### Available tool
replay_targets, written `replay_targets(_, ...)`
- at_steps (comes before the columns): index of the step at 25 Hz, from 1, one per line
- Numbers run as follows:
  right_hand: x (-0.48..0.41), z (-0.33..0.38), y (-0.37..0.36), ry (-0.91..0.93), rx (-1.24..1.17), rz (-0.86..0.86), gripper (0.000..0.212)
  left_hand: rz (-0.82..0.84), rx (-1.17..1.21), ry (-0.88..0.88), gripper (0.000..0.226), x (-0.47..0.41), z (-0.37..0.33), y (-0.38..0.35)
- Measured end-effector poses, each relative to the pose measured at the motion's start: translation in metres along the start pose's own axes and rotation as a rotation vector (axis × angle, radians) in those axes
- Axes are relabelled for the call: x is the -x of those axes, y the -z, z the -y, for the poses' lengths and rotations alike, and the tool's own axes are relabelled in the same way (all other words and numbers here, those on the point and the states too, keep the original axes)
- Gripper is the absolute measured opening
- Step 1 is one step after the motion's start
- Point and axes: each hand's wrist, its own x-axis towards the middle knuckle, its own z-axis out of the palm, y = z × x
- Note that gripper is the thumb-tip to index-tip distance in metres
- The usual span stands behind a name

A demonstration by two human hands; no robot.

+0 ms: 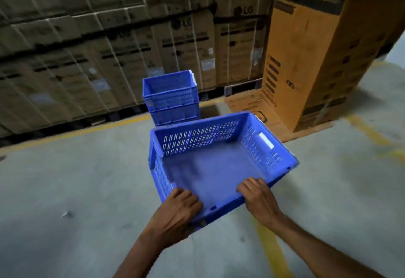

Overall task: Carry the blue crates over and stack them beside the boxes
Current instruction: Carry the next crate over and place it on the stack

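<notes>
I hold an empty blue crate (217,168) with slotted walls in front of me, above the concrete floor. My left hand (179,207) grips its near rim at the left corner, and my right hand (258,199) grips the same rim further right. Beyond it, a stack of blue crates (172,98) stands on the floor against the wall of strapped cardboard boxes (109,47). The carried crate hides the base of that stack.
A tall orange-brown carton (317,58) stands at the right on flattened cardboard (245,104). Yellow lines (271,251) are painted on the grey floor. A small scrap (65,214) lies on the floor at the left.
</notes>
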Motion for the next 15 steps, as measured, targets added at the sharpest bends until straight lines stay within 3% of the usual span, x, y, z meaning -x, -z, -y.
replay_targets(7, -0.273, -0.021, -0.067, 0.008, -0.148, 0.285, 0.049, 0.052, 0.017, 0.423, 0.040, -0.077, 0.242, 0.008)
replay_targets(15, -0.441, 0.018, -0.131, -0.156, -0.332, 0.501, 0.029, 0.004, -0.006, 0.307, 0.039, -0.138, 0.407, 0.007)
